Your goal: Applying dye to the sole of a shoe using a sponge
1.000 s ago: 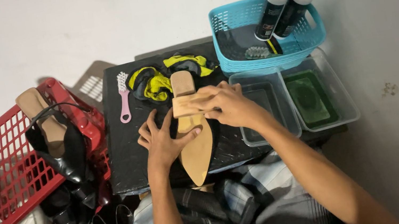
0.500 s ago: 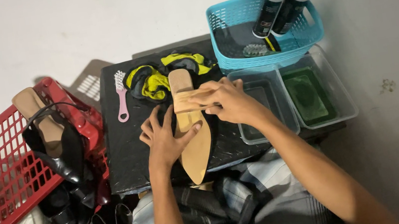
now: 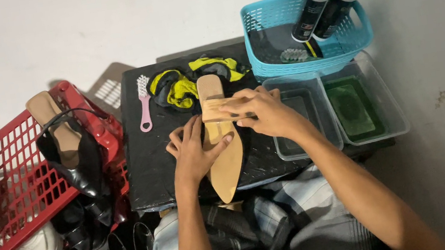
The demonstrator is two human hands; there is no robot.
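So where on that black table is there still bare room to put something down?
The black table is bare at its left front, between the pink brush and the left hand, which rests on the tan shoe. It is crowded toward the back: yellow-black cloth, blue basket, and right hand beside two clear trays.

left arm: bare forearm rose straight up from the bottom edge of the view, wrist nearly unbent.
left hand [image 3: 195,150]: lay palm down and flat, fingers spread and pointing up and to the right, thumb stretched out to the right.
right arm: bare forearm came in from the lower right corner, slanting up and to the left.
right hand [image 3: 260,114]: knuckles up, fingers curled in a grip, fingertips pointing left, wrist slightly bent.
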